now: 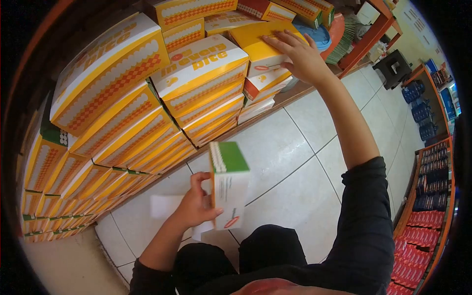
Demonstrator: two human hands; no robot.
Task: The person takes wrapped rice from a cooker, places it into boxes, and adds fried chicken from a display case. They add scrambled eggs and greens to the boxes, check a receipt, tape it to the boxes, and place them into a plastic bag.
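My left hand is closed round the edge of a white box with a green end, held above the tiled floor in front of my knees. My right hand lies with its fingers spread on top of a yellow box, at the right end of the stacked boxes. Beside that yellow box is a white and yellow box with orange lettering, on a stack of similar boxes. White paper sheets, partly hidden by my left hand, show below it.
Stacked yellow and white boxes fill the left side. A blue lid and a red round item stand behind my right hand. At the right are a shelf with red packets and a black stool.
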